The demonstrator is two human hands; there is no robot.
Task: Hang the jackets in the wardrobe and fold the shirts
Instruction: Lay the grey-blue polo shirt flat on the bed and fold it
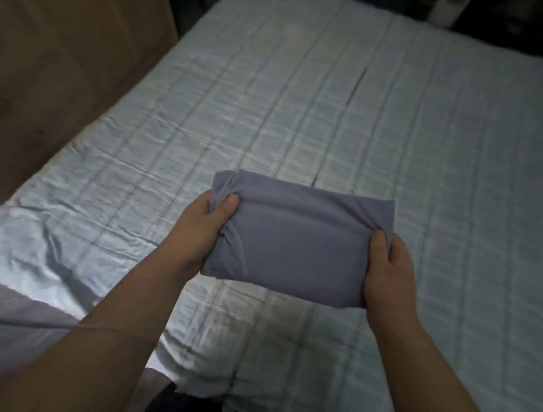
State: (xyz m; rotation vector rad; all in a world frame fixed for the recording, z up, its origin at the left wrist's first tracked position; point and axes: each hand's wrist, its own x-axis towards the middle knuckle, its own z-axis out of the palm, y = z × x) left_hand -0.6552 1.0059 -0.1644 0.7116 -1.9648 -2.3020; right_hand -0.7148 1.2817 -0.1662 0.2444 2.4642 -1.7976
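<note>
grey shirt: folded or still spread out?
Folded. The grey shirt is a compact rectangular bundle, gripped at its ends by the left hand and right hand above the bed.

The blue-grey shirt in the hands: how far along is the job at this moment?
Done: the shirt is folded into a compact rectangle. In hand: the left hand and right hand grip its ends above the bed. Left: laying it down. No jackets or other shirts are in view, so the rest cannot be judged.
</note>
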